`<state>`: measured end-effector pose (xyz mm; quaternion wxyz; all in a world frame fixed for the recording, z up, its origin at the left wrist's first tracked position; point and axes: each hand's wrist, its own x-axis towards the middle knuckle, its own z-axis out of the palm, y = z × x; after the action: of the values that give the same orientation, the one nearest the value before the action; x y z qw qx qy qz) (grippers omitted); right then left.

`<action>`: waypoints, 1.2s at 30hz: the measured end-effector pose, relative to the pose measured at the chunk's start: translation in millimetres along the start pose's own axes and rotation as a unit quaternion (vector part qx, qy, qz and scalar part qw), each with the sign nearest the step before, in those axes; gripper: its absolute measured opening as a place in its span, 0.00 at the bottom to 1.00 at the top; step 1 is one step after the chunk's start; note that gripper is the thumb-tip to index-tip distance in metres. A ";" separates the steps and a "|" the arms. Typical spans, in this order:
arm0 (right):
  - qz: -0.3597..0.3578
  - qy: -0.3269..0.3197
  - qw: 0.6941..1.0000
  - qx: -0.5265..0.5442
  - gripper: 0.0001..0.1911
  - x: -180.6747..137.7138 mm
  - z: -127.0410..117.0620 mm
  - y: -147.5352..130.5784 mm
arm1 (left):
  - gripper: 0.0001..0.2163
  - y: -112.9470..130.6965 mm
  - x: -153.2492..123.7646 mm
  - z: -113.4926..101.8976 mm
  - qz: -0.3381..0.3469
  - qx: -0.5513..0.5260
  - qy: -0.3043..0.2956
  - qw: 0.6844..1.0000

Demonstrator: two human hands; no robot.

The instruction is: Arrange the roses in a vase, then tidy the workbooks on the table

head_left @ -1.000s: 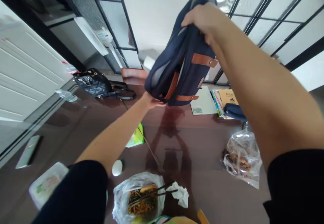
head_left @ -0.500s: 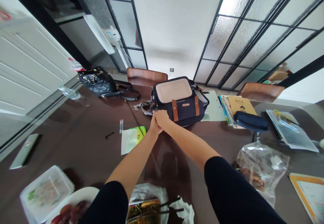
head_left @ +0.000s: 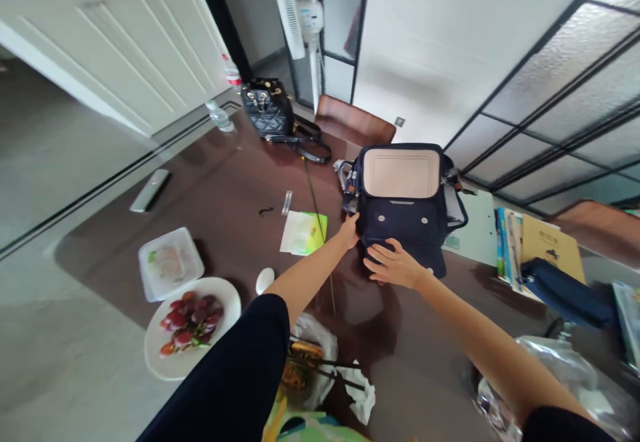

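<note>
A navy schoolbag [head_left: 400, 219] with a beige panel stands on the dark table. Its front flap [head_left: 417, 252] hangs turned down toward me, baring two round snaps. At the bag's lower left edge, my left hand [head_left: 351, 231] is closed on the side, its fingertips partly hidden. My right hand [head_left: 395, 266] is open, fingers spread against the lower left part of the flap. Left of the bag lie a green-and-white packet [head_left: 305, 234] and a thin dark stick [head_left: 313, 192].
A black quilted handbag [head_left: 267, 109] stands at the back left. Nearer are a plate of grapes [head_left: 227, 305], a lidded food box [head_left: 170, 262] and takeaway food with chopsticks [head_left: 305, 365]. At right are books [head_left: 553, 239], a navy pouch [head_left: 565, 295] and a clear plastic bag [head_left: 565, 369].
My hands have parted from the bag's lower left corner, the right one moving across its front. The strapped flap has folded down. My view has swung left.
</note>
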<state>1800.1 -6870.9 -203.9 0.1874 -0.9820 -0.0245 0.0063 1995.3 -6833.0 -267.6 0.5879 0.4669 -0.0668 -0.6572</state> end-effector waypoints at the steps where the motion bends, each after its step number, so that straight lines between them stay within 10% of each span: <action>1: -0.019 -0.035 0.999 -0.033 0.28 -4.2 4.6 4.0 | 0.24 -2.3 -8.0 -2.4 -0.003 -0.022 0.040 0.999; 5: -0.030 -0.122 0.977 -0.174 0.46 -21.4 26.0 6.1 | 0.23 -3.3 -69.6 -31.9 0.007 -0.053 0.138 0.989; 9: 0.006 -0.093 0.965 -0.244 0.32 -40.8 40.8 -0.6 | 0.13 8.6 -159.2 -87.7 0.043 -0.052 0.160 0.985; 13: 0.023 -0.015 0.964 -0.265 0.20 -39.8 24.5 3.1 | 0.09 17.9 -226.1 -128.0 0.085 -0.025 0.307 0.948; 18: 0.314 0.267 0.858 -0.307 0.19 0.8 -25.4 20.5 | 0.08 14.6 -254.5 -113.7 0.107 -0.023 0.335 0.936; 21: 0.366 0.245 0.860 -0.258 0.23 30.1 -40.0 15.4 | 0.10 9.6 -268.3 -97.0 0.139 -0.077 0.331 0.930; 29: 0.210 0.204 0.955 0.042 0.20 63.2 17.6 -109.4 | 0.12 -6.2 -352.0 -143.8 0.196 0.018 0.373 0.907; 36: 0.217 0.037 0.950 0.222 0.18 104.9 91.5 -195.5 | 0.10 -10.6 -375.3 -204.7 0.158 0.320 0.340 0.870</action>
<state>1894.0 -6650.5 -217.4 0.3951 -0.8968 0.1985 0.0157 2081.8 -6422.0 -187.1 0.4889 0.8070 -0.1427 -0.2988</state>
